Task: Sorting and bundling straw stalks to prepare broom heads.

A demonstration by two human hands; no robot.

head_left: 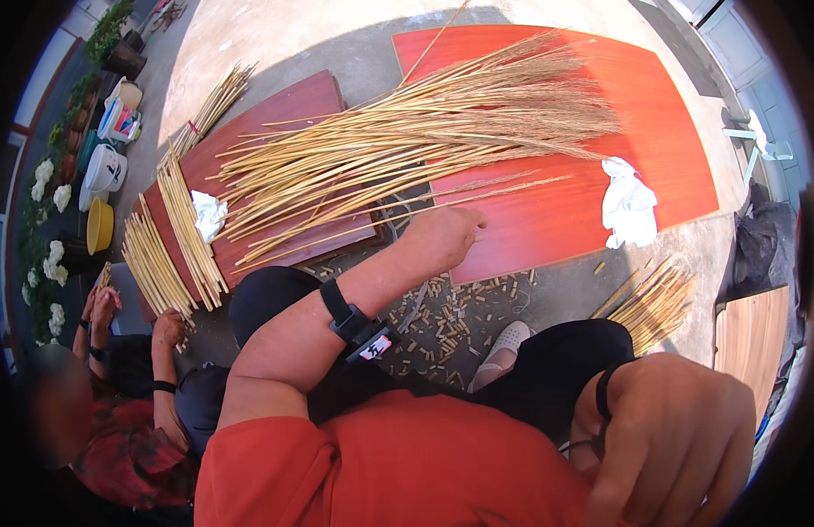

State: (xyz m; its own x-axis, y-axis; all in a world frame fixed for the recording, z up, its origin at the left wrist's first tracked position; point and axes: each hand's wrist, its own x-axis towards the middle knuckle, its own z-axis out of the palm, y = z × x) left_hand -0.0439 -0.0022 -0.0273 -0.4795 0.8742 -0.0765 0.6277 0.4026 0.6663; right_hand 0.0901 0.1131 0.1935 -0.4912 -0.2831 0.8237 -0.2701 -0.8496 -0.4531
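Note:
My left hand (448, 235) is closed, fingers curled, over the near edge of the bright red board (679, 149). Its fingertips are turned away, so whatever they may hold is hidden. Just beyond it lies a thin stalk (504, 186), apart from the main spread of long straw-coloured stalks (337, 167) with feathery brown tops. The stalks stretch from a darker red-brown board (284, 110) onto the bright one. My right hand (679, 430) is large and close at the lower right, its back showing. Its fingers point down and their tips leave the picture, with nothing visible in them.
White cloths (629, 204) lie on both boards. Cut stalk pieces (438, 325) litter the ground before me. Shorter bundles stand at left (158, 255) and right (657, 303). A co-worker's hands (168, 329) are at far left, near buckets (104, 167) and potted plants.

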